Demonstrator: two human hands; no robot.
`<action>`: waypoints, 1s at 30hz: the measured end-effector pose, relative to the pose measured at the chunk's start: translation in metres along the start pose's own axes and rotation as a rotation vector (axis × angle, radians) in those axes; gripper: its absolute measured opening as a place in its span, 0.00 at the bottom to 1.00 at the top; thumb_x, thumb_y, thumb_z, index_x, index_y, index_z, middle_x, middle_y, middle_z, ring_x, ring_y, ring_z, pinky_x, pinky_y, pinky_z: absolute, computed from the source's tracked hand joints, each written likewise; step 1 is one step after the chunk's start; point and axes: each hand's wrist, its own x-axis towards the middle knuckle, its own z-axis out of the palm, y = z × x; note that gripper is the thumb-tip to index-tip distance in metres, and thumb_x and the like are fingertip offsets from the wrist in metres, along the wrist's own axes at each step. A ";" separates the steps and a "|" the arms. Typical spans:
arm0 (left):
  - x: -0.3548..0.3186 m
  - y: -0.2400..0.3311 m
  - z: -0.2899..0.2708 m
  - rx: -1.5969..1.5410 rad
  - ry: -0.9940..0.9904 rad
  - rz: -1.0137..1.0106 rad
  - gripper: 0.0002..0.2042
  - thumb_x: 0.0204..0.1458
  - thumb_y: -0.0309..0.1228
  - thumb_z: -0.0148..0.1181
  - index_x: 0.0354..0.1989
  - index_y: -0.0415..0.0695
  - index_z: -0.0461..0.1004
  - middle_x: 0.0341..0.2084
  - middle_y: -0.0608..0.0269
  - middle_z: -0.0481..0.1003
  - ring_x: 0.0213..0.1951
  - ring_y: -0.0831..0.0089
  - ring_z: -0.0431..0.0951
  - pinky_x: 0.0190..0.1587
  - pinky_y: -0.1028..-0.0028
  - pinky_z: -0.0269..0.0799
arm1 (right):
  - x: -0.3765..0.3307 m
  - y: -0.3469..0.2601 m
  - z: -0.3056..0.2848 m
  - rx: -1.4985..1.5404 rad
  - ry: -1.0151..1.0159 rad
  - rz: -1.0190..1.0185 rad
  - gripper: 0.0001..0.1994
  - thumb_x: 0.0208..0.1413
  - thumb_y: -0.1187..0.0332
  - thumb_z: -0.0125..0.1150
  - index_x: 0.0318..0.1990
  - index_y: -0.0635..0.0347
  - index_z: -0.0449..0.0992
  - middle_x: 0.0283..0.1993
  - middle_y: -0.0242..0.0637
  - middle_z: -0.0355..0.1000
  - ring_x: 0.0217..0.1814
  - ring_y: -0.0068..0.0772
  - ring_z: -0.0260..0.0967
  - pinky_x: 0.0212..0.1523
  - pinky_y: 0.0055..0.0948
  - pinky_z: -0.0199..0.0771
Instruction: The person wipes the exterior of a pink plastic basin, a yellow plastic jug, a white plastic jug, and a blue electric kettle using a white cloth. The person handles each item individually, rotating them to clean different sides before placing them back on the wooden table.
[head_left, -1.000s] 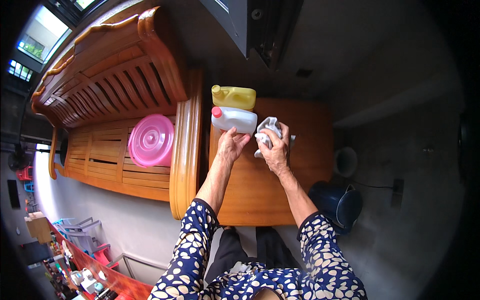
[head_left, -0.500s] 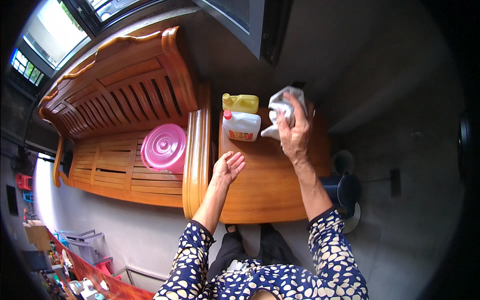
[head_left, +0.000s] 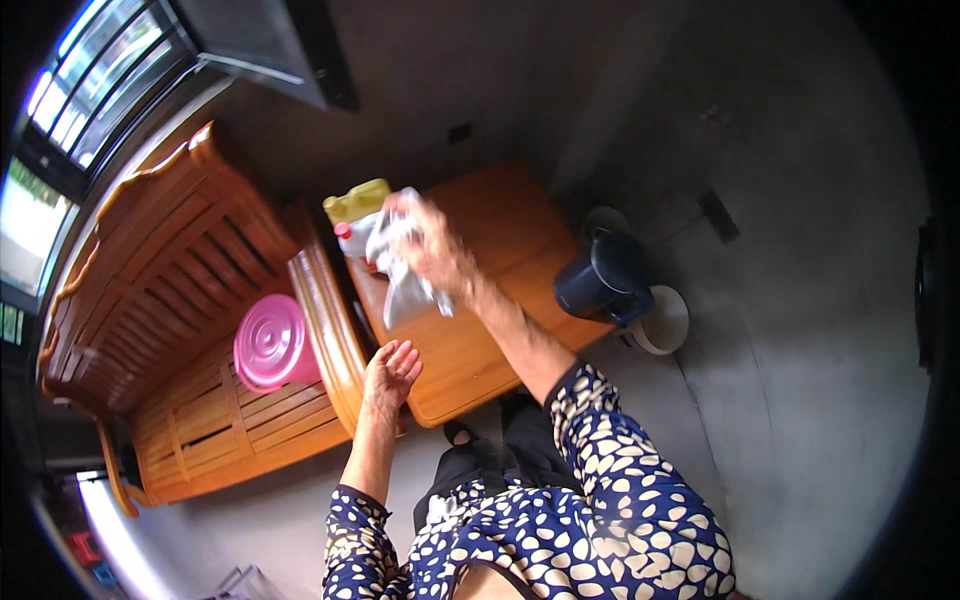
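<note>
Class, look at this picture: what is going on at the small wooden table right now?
A person in a blue, white-spotted top stands at a small wooden table. The right hand is raised above it, gripping a crumpled white cloth that hangs down. The left hand is open and empty, at the table's near-left edge. A yellow jug and a white bottle with a red cap stand at the far corner. A pink plastic lid lies on the wooden bench beside the table.
</note>
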 end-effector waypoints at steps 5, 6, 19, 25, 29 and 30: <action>0.003 -0.030 0.028 0.030 -0.040 -0.110 0.13 0.55 0.34 0.57 0.47 0.46 0.68 0.45 0.56 0.75 0.45 0.58 0.74 0.50 0.56 0.70 | -0.140 0.007 -0.084 0.061 -0.140 0.457 0.16 0.51 0.65 0.58 0.44 0.65 0.74 0.40 0.43 0.74 0.45 0.37 0.72 0.47 0.31 0.70; 0.005 -0.038 0.036 0.046 -0.061 -0.125 0.13 0.55 0.34 0.57 0.46 0.46 0.68 0.45 0.56 0.75 0.45 0.58 0.74 0.51 0.56 0.69 | -0.168 0.017 -0.105 0.012 -0.111 0.497 0.16 0.52 0.65 0.58 0.46 0.65 0.75 0.41 0.42 0.74 0.45 0.35 0.72 0.48 0.30 0.70; 0.011 -0.211 0.194 0.427 -0.358 -0.161 0.12 0.55 0.33 0.57 0.46 0.46 0.72 0.39 0.62 0.76 0.43 0.67 0.75 0.47 0.63 0.69 | -0.275 0.092 -0.375 -0.015 0.607 0.747 0.13 0.55 0.71 0.56 0.47 0.65 0.74 0.40 0.37 0.73 0.40 0.28 0.70 0.42 0.26 0.71; -0.003 -0.312 0.287 0.630 -0.342 -0.074 0.33 0.46 0.43 0.66 0.59 0.41 0.67 0.53 0.56 0.71 0.57 0.67 0.65 0.55 0.65 0.59 | -0.225 0.119 -0.391 -0.185 0.545 0.617 0.16 0.59 0.72 0.53 0.54 0.61 0.70 0.50 0.38 0.70 0.50 0.29 0.65 0.53 0.27 0.65; 0.010 -0.353 0.318 0.619 -0.265 0.054 0.25 0.46 0.46 0.65 0.44 0.37 0.74 0.36 0.64 0.74 0.40 0.74 0.69 0.41 0.74 0.62 | -0.203 0.125 -0.406 -0.113 0.423 0.683 0.15 0.60 0.71 0.51 0.54 0.61 0.70 0.50 0.37 0.69 0.50 0.29 0.65 0.52 0.27 0.65; 0.008 -0.358 0.323 0.581 -0.244 0.075 0.23 0.46 0.47 0.65 0.41 0.38 0.75 0.33 0.66 0.73 0.36 0.76 0.68 0.38 0.75 0.62 | -0.203 0.127 -0.410 -0.085 0.416 0.689 0.15 0.60 0.71 0.51 0.54 0.61 0.70 0.50 0.37 0.69 0.49 0.29 0.65 0.52 0.27 0.65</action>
